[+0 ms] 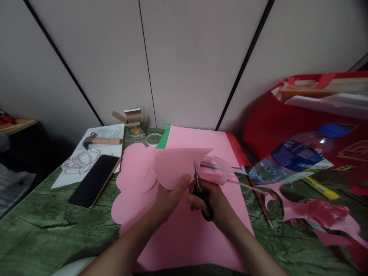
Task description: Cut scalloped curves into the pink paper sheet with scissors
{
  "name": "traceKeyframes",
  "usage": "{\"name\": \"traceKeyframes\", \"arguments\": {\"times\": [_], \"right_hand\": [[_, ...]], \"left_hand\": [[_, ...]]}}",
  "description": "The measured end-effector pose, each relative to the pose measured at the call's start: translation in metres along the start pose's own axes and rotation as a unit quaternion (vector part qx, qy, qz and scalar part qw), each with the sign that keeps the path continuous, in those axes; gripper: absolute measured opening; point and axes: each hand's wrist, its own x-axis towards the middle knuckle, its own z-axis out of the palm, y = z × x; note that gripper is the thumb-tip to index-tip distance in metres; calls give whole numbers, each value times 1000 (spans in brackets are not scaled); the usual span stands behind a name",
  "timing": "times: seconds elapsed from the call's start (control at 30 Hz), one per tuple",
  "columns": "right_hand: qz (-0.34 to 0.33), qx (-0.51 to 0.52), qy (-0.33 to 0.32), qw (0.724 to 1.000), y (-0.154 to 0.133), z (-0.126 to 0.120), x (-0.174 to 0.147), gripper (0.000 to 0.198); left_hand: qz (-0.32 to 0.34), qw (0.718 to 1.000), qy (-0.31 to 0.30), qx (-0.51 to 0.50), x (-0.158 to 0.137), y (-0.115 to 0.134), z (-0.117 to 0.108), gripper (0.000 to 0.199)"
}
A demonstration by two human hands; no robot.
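My left hand [174, 195] is closed on the lower edge of a pink paper piece [174, 165], its thumb on the near face. In my right hand [208, 199] is a pair of black-handled scissors [196, 178], their blades pointing up at the paper. A curved strip of cut paper [228, 170] hangs off to the right of the blades. Beneath both hands lies a large pink sheet [186, 241]. Left of them, round-edged pink cutouts [132, 172] overlap in a pile.
A phone [94, 180], a hammer [103, 141] and a beaded strand [80, 161] lie at the left. An opened small box [136, 128] stands at the back. On the right are a plastic bottle [296, 153], a red bag [270, 122], a pencil [263, 207] and paper scraps [319, 214].
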Motion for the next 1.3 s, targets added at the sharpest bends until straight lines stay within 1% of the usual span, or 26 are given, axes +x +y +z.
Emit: {"name": "traceKeyframes", "arguments": {"times": [0.13,0.23,0.3,0.67,0.8,1.1,1.17,1.23,1.3], "right_hand": [[-4,-5,-8,1000,2,-1,0,27],[-3,-7,-8,1000,2,-2,0,26],[-2,-10,-4,1000,2,-2,0,27],[-10,-21,-8,1000,-1,-1,-1,28],[-7,-29,-8,1000,0,-2,-1,28],[1,-24,-3,1000,7,-4,0,25],[2,-27,-7,1000,5,-3,0,26],[6,-34,-15,999,3,0,0,27],[12,-36,-30,999,-1,2,-1,26]], "left_hand": [[12,1000,6,9,1,-1,-2,21],[16,998,48,26,2,-3,-2,13],[14,997,64,38,2,-4,-2,12],[15,997,59,47,4,-6,-3,13],[17,996,64,54,4,-7,-3,17],[38,997,72,14,6,-9,-2,19],[31,997,68,15,5,-8,-2,19],[8,998,65,24,4,-8,-2,19],[-8,996,80,29,4,-9,-2,20]]}}
